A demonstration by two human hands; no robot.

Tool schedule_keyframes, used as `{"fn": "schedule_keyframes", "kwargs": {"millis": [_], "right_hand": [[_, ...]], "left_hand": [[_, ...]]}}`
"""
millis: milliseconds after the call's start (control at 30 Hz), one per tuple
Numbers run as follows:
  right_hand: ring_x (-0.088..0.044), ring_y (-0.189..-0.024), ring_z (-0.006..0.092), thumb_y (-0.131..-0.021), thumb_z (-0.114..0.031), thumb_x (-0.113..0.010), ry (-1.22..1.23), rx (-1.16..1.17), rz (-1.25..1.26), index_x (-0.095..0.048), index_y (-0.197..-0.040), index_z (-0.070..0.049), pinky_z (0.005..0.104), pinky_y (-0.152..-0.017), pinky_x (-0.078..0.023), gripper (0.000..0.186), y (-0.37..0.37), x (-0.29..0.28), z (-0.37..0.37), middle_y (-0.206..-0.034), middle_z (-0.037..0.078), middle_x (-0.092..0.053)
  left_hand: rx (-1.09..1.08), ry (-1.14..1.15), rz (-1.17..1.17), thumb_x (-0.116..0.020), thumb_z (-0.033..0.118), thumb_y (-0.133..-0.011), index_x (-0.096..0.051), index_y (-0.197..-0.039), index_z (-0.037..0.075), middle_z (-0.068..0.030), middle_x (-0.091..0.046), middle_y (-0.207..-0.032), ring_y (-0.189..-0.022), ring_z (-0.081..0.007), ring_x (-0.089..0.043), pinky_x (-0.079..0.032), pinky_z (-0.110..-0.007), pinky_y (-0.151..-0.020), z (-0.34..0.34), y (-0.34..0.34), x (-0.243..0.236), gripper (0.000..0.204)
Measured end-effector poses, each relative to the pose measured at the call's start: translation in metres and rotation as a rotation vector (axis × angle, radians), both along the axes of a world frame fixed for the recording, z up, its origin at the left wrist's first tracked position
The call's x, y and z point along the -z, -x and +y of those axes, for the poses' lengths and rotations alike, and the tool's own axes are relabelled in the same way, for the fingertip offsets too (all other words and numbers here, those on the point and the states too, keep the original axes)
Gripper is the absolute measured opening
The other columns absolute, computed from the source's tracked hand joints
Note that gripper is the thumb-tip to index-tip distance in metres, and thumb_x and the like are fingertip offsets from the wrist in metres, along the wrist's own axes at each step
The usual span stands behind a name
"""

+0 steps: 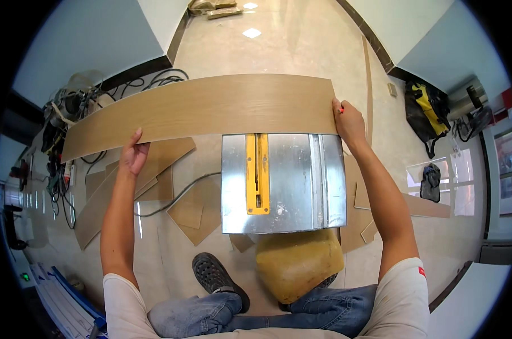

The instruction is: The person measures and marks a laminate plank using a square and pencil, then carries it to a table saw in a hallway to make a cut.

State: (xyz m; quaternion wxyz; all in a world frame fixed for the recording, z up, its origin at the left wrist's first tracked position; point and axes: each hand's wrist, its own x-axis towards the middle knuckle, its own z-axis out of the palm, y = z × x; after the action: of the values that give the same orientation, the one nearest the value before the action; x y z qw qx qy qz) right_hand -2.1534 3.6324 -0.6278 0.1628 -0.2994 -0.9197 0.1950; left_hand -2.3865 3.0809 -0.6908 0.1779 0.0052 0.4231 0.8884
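A long wood-grain plank (210,107) stretches across the view, held out in front of me by both hands. My left hand (135,153) grips its near edge left of the middle, thumb on top and fingers underneath. My right hand (349,121) is closed round the plank's right end, with a small red-tipped thing, perhaps a pencil, between the fingers. Right behind the plank's near edge lies a table saw (290,181) with a bare metal top and a yellow slotted insert (258,198). The plank hides the far side of the saw.
Plank offcuts (171,169) lie on the floor left of the saw, and more sit to its right. A dark cable (191,183) runs from the saw. Tangled cords and tools (64,147) crowd the left wall. A yellowish block (298,263) stands before my legs; a black-yellow bag (428,113) is at right.
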Motion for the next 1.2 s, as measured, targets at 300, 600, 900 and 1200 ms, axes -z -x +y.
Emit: {"fn": "schedule_keyframes", "kwargs": {"millis": [300,600,900,1200], "right_hand": [[-0.061,-0.078,0.0450,-0.103,-0.045,-0.045,0.021,-0.025,0.039,-0.057,-0.078,0.000,0.0505,-0.071,-0.047,0.052,-0.005,0.005,0.002,-0.079,0.026,-0.064],[-0.059,-0.073,0.0452,-0.103,-0.044,-0.045,0.028,-0.031,0.038,-0.055,-0.076,0.000,0.0499,-0.067,-0.047,0.053,-0.012,0.004,-0.002,-0.075,0.026,-0.062],[-0.059,-0.074,0.0463,-0.103,-0.044,-0.045,0.034,-0.037,0.040,-0.056,-0.077,0.000,0.0511,-0.067,-0.047,0.053,-0.021,0.007,-0.004,-0.076,0.027,-0.063],[-0.060,-0.075,0.0472,-0.103,-0.045,-0.044,0.041,-0.046,0.013,-0.056,-0.077,0.000,0.0520,-0.068,-0.047,0.054,-0.033,0.006,-0.009,-0.077,0.028,-0.063]], "left_hand": [[0.009,-0.028,-0.062,-0.067,0.003,-0.091,-0.053,-0.131,0.005,-0.0102,-0.060,-0.131,-0.120,-0.0233,-0.059,-0.049,-0.036,-0.106,-0.003,-0.004,0.003,0.042],[0.026,-0.026,0.014,-0.065,0.003,-0.094,-0.053,-0.131,0.003,-0.0120,-0.059,-0.132,-0.122,-0.0246,-0.057,-0.049,-0.037,-0.108,-0.009,-0.008,0.005,0.039],[0.014,-0.031,-0.093,-0.066,0.003,-0.093,-0.053,-0.130,0.003,-0.0123,-0.061,-0.130,-0.119,-0.0250,-0.059,-0.049,-0.037,-0.108,-0.014,-0.017,0.004,0.039],[-0.004,-0.015,-0.062,-0.065,0.002,-0.092,-0.052,-0.133,0.004,-0.0108,-0.059,-0.133,-0.121,-0.0241,-0.058,-0.049,-0.036,-0.107,-0.017,-0.035,0.000,0.043]]}}
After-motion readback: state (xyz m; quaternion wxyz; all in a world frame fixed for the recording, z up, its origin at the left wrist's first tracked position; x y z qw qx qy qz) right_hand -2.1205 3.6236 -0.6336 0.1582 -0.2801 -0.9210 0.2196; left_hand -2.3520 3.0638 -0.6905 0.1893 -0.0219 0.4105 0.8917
